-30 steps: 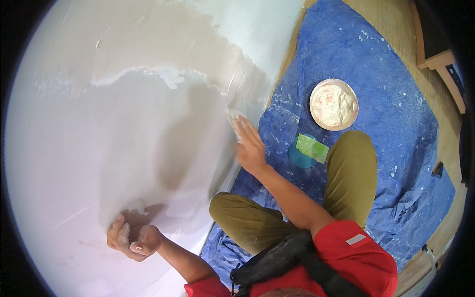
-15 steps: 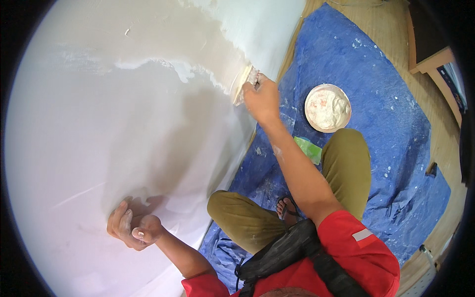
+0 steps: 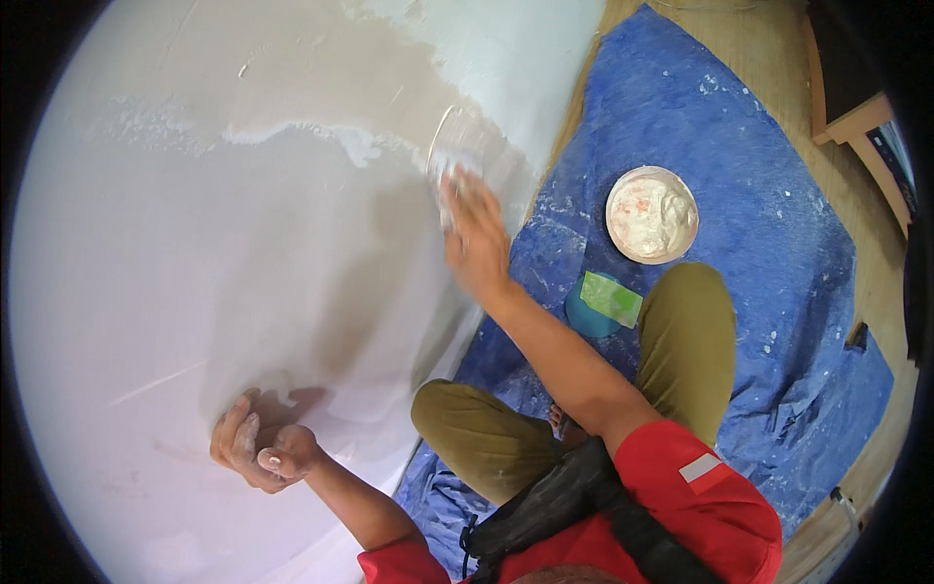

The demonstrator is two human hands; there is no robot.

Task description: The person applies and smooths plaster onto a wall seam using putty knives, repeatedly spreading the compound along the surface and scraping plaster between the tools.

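My right hand point(image 3: 475, 229) is closed on a putty scraper point(image 3: 449, 190), pressed to the wall point(image 3: 292, 224); motion smears the hand and the tool. A thin ridge of putty curves up from the scraper's edge. Damp beige-grey putty point(image 3: 360, 73) covers the wall's upper part, with a ragged white border. Lower left, my left hand point(image 3: 258, 446) is by the wall, its fingers loosely curled and the thumb apart, nothing visible in it. White smears mark its fingers. A round tub of whitish putty point(image 3: 652, 214) with pinkish patches stands right of my right hand.
A blue tarp point(image 3: 739, 195), spotted with white, covers the wooden floor point(image 3: 759, 58). On it lies a green-and-white piece point(image 3: 611, 298) over a round blue thing point(image 3: 587, 311), beside my bent knee point(image 3: 686, 321). Wooden furniture point(image 3: 856, 122) stands at the far right.
My right hand and the scraper have slid left and down along the wall, leaving a freshly smoothed patch. The round blue thing has come into sight. My left hand stays put.
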